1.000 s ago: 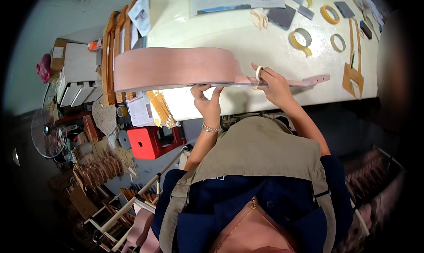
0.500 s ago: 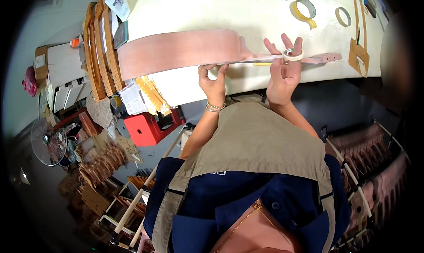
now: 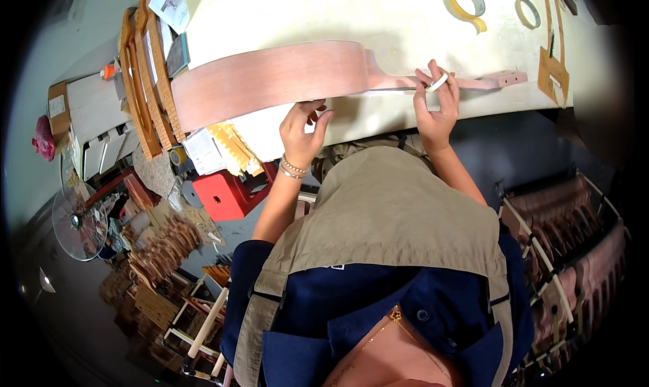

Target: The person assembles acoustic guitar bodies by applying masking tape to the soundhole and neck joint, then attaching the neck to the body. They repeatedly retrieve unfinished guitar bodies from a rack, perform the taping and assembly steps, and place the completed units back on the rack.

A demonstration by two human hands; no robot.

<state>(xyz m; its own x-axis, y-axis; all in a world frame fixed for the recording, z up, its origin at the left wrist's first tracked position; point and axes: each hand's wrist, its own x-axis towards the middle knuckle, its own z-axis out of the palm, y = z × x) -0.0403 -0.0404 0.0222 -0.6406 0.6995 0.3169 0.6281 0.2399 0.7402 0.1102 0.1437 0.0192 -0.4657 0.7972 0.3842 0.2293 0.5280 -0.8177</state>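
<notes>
An unfinished pinkish wooden guitar [image 3: 270, 76] rests on its side on the pale worktable [image 3: 385, 8], its neck pointing right. My left hand [image 3: 303, 130] is at the near lower edge of the body, thumb apart and fingers bent against the front, their tips partly hidden. Nothing shows in its grasp. Beside the neck, my right hand [image 3: 439, 113] holds a roll of white tape [image 3: 438, 83] between its fingers, with the headstock [image 3: 508, 79] beyond it. No stretched strip of tape can be made out between the hands.
Yellow tape [image 3: 466, 8] and a thinner tape roll [image 3: 527, 13] lie at the back right, near a wooden template [image 3: 554, 76]. Several guitar necks [image 3: 145, 76] lean at the left. A red stool [image 3: 226, 196] and a fan [image 3: 78, 221] stand left; racked guitar bodies [image 3: 554, 218] stand right.
My left hand has shifted left and slightly down along the guitar's edge. My right hand's fingers have closed in around the tape roll, which has turned edge-on; the white strip between hands no longer shows.
</notes>
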